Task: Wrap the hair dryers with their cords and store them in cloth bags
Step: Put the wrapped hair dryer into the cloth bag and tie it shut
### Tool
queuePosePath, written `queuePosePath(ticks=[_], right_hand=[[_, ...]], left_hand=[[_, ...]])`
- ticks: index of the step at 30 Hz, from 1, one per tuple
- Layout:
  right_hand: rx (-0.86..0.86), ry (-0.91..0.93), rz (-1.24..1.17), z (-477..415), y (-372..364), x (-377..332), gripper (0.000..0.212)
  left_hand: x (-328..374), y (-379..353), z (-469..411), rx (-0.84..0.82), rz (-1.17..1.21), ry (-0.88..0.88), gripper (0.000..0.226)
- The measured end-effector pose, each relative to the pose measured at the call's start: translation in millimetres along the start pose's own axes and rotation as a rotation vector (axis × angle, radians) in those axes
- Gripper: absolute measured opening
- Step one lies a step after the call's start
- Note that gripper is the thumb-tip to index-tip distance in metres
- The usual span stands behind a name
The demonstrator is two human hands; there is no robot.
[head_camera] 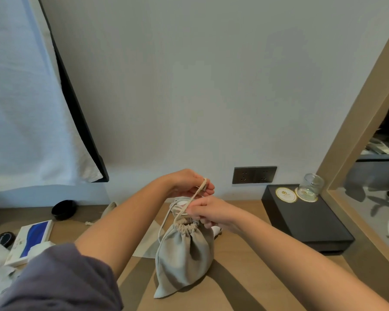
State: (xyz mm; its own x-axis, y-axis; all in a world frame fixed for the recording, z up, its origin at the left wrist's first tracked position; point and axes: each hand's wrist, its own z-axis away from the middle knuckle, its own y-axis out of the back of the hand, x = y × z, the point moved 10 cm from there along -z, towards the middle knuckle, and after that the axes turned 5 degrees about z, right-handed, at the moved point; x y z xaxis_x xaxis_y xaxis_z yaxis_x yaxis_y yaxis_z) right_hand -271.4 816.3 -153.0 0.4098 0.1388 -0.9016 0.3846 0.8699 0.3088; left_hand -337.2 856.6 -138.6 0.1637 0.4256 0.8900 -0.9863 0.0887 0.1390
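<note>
A grey cloth bag [184, 254] stands on the wooden desk [245, 277], bulging, its neck gathered tight. A beige drawstring [194, 195] runs up from the neck. My left hand [189, 182] pinches the top of the drawstring above the bag. My right hand [209, 212] grips the drawstring and the gathered neck just below. Something white [216, 230] peeks out behind the bag by my right hand. The hair dryer itself is hidden. A second flat pale cloth bag [148, 243] lies on the desk to the left of the grey one.
A black box [305, 223] with two coasters and an upturned glass [311, 185] sits at the right. A wall socket [254, 175] is behind. A black bowl [63, 209], a blue-and-white box [32, 241] and white items lie at the left. A white towel [20, 97] hangs upper left.
</note>
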Motion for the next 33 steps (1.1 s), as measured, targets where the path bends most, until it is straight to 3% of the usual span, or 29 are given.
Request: queuePosePath(ticks=[4,9,14,20,22,24,27,29,33], right_hand=[[-0.038,-0.001,-0.06,4.2,-1.3,1.6,0.026],[0.029,-0.049,-0.122,1.5,7.3,8.2,0.027],[0.059,-0.07,-0.15,-2.9,11.8,8.7,0.031],[0.116,-0.142,-0.235,-6.7,19.6,15.9,0.038],[0.139,-0.157,-0.233,-8.9,23.2,19.6,0.037],[0.148,-0.167,-0.246,-10.7,26.3,22.9,0.032],[0.055,-0.167,-0.312,-8.5,20.1,21.6,0.015],[-0.024,-0.146,-0.323,-5.1,12.9,17.5,0.012],[-0.095,-0.089,-0.324,-1.8,8.4,13.0,0.013]], left_hand=[[-16.5,16.2,-5.7,0.034,-0.006,0.048,0.026],[-40.7,35.1,-3.8,0.157,-0.011,0.084,0.023],[-39.8,35.8,27.9,0.212,-0.145,-0.094,0.04],[-48.6,41.6,65.2,0.363,-0.141,-0.204,0.018],[-52.8,39.9,71.9,0.357,-0.2,-0.199,0.014],[-51.4,33.5,79.3,0.316,-0.226,-0.209,0.027],[-50.5,13.5,86.8,0.128,0.014,-0.222,0.044],[-55.2,7.1,89.0,0.049,0.083,-0.2,0.042],[-62.3,9.6,85.7,0.111,-0.006,-0.197,0.018]])
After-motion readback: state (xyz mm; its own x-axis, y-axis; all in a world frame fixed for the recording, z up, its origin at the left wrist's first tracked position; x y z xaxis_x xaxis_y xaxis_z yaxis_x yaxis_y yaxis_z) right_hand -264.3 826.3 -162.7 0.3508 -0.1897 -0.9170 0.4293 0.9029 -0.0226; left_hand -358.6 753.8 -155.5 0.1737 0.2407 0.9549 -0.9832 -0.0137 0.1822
